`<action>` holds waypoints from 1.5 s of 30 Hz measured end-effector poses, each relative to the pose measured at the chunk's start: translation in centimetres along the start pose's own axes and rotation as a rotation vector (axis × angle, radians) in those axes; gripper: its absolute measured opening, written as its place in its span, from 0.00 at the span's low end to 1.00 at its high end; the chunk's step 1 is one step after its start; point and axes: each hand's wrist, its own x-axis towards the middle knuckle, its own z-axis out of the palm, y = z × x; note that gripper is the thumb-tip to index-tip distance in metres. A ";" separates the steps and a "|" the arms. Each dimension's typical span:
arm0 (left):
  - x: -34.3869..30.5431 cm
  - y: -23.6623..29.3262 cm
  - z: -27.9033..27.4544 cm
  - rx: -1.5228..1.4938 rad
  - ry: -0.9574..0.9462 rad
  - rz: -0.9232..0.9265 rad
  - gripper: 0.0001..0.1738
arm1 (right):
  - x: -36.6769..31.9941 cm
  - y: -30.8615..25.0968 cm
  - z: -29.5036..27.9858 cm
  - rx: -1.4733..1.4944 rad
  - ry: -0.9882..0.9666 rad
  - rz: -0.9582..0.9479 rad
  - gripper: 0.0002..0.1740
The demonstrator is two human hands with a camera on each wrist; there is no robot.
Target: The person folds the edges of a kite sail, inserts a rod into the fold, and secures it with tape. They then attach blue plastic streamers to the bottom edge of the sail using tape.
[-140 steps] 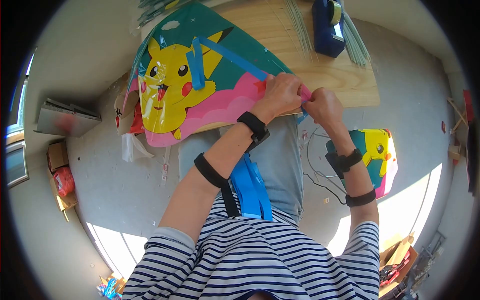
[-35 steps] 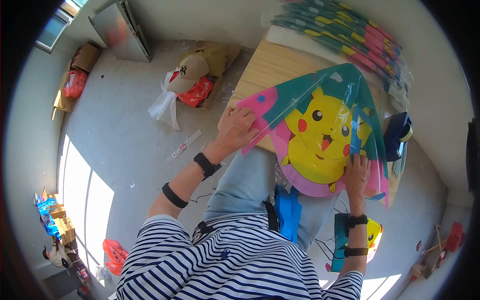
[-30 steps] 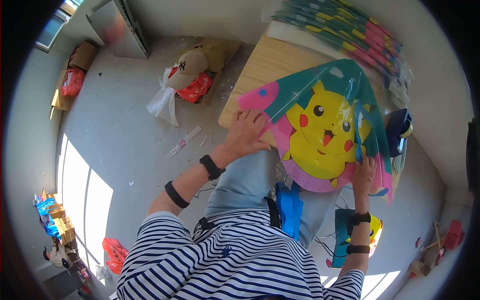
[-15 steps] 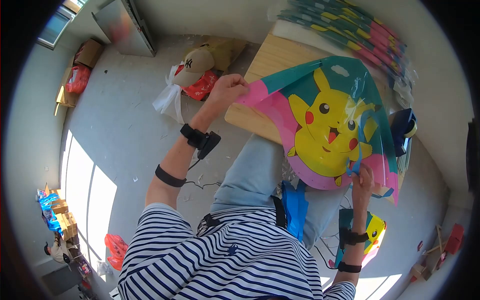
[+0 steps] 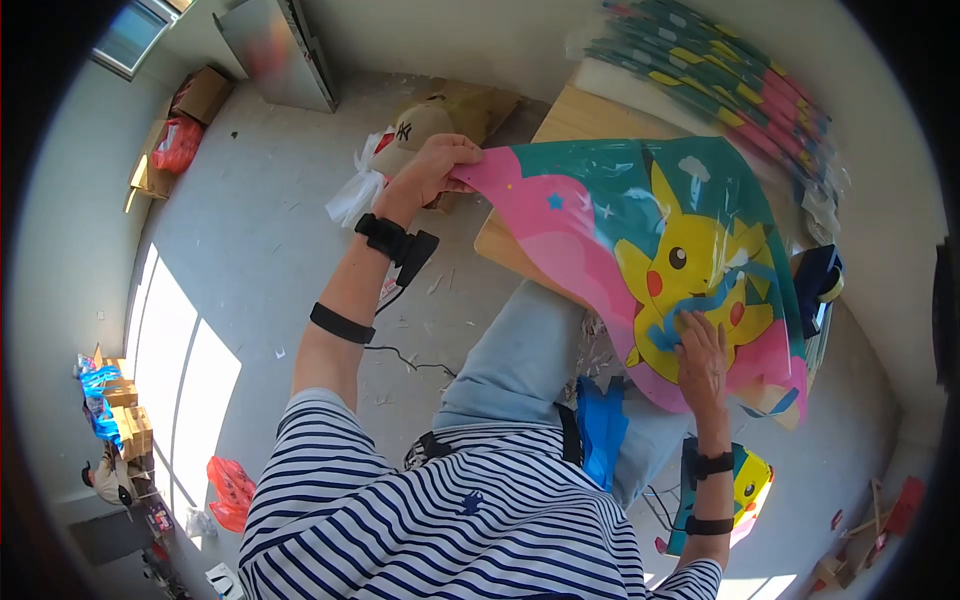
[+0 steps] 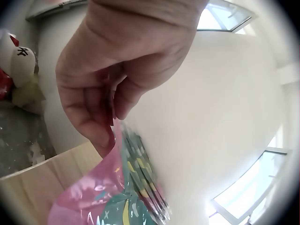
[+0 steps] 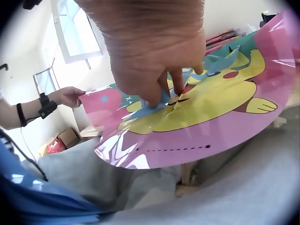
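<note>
- Pinching the pink corner of the kite [image 5: 640, 230], the left hand [image 5: 432, 168] is holding it raised just past the left edge of the wooden surface [image 5: 498, 245]. The grip is narrow, with thumb and fingers closing on the film.
- The right hand [image 5: 700, 360] is lying on the kite's yellow figure. Its fingertips are bending down onto the blue strip [image 5: 700, 303] and nipping it against the film, so this grip is narrow too.
- The kite is stretching between the two hands and tilting over the surface's near edge and the person's lap.
- A stack of kites [image 5: 735, 90] is lying at the far end of the surface. A blue tape dispenser [image 5: 818, 285] is showing just beyond the held kite's right edge.
- On the floor, a cap [image 5: 415, 130] is sitting on a carton [image 5: 475, 105] behind the left hand, and the carton's contents are hiding from view.
- A cardboard box [image 5: 205, 92] is standing near the wall with a red bag [image 5: 178, 145] just beside it. Its inside is not showing.
</note>
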 end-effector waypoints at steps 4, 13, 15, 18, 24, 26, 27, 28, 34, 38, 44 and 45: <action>-0.2 -4.3 1.8 0.140 -0.072 -0.082 0.05 | -4.4 3.1 -1.3 -0.068 -0.029 0.144 0.19; -6.1 -8.8 10.3 0.753 0.069 0.578 0.13 | -4.7 9.2 -1.4 -0.184 0.069 0.543 0.17; -6.4 -8.9 12.7 0.861 0.043 0.813 0.17 | -3.5 10.1 -0.9 -0.234 0.116 0.475 0.17; -5.1 -9.7 16.0 1.176 -0.146 0.939 0.29 | -1.5 9.3 -1.5 -0.254 0.076 0.593 0.13; -1.0 -11.4 18.2 1.338 -0.373 1.011 0.38 | -0.1 4.3 -0.2 -0.014 0.182 0.472 0.09; -0.5 -10.8 18.3 1.413 -0.316 0.993 0.39 | 0.4 4.4 2.1 -0.014 0.188 0.410 0.10; 0.1 -10.6 18.3 1.417 -0.318 0.988 0.39 | 1.2 4.6 2.9 -0.015 0.197 0.340 0.10; 0.8 -10.4 18.4 1.410 -0.296 0.974 0.40 | 2.3 5.1 3.2 -0.009 0.194 0.338 0.10; 3.8 -9.0 18.7 1.374 -0.253 0.919 0.41 | 7.9 12.5 2.9 -0.025 0.176 0.397 0.12; 5.2 -8.8 17.7 1.331 -0.225 0.872 0.41 | 9.0 15.5 4.1 -0.063 0.164 0.449 0.13; 4.4 -9.0 16.9 1.253 -0.231 0.859 0.41 | 8.5 10.4 3.2 0.008 0.382 0.330 0.11; 4.3 -9.1 16.6 1.252 -0.230 0.859 0.41 | 8.4 8.5 2.4 0.043 0.391 0.327 0.10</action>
